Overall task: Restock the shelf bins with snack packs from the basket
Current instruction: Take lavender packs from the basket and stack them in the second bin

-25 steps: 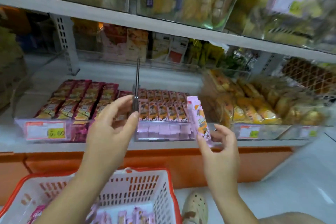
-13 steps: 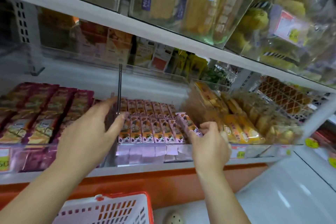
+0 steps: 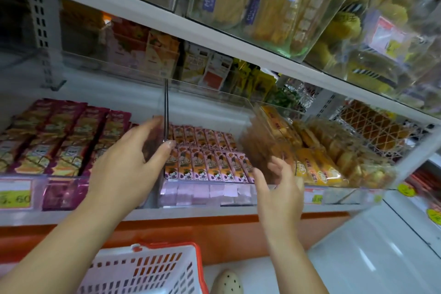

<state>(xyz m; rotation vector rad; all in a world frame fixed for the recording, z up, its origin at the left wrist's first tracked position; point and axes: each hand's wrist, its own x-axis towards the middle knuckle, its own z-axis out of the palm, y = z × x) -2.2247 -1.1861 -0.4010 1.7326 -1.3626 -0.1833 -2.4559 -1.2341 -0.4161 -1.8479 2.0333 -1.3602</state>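
Note:
Rows of pink snack packs [image 3: 207,164] fill the clear middle bin [image 3: 205,194] on the lower shelf. My left hand [image 3: 128,167] grips the upright left wall of that bin, thumb on the inner side and fingers on the outer side. Empty, with its fingers spread and relaxed, my right hand [image 3: 279,188] hovers at the bin's front right corner, just off the nearest packs. The white basket with a red rim [image 3: 148,267] stands below the shelf, and only its top shows.
A bin of maroon packs [image 3: 59,141] sits to the left and a bin of yellow packs [image 3: 317,162] to the right. The upper shelf [image 3: 214,43] with clear bins overhangs close above. A light shoe [image 3: 226,284] is beside the basket on the white floor.
My right hand carried a pink pack into the middle bin, laid it at the right end of the front row and let go. My left hand stayed on the bin wall. The view tilted up.

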